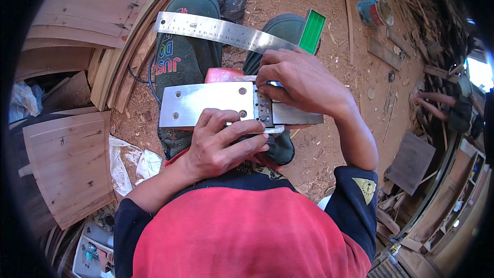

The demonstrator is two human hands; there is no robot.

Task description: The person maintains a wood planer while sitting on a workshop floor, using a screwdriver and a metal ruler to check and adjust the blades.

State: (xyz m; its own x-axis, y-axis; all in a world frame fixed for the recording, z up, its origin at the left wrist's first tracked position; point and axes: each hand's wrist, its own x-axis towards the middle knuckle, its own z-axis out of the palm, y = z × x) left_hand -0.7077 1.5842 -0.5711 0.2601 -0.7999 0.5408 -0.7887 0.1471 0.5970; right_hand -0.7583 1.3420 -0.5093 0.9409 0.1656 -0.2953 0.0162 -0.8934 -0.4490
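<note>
resting upside down across the lap, between the knees, with its flat metal sole facing up: an electric planer point(206, 104), red body showing just past the far edge. left hand point(221, 144) wrapped over the near edge of the sole, fingers point(242, 133) curled shut on the planer and steadying it. right hand point(298, 80) laid over the middle, fingers point(267, 74) bent down close around the blade slot, where a small clamp plate with screws point(263, 109) sits; whether anything is pinched under those fingertips cannot be told.

judging by this, the step in hand looks like setting or checking the blade at the slot. next move probably calls for small, careful finger pressure at the slot while the left hand keeps the body from rocking, and for keeping fingertips off the cutting edge.

sole looks bright, clean aluminium, in two plates split by the slot, with round holes near the corners of the longer plate.

lying just beyond, across both knees: a steel square point(226, 31) with a green stock point(312, 31). below, a dirt floor point(334, 139) strewn with sawdust and offcuts, wooden panels point(67, 164) to the left, a paint tin point(374, 11) further off.
</note>
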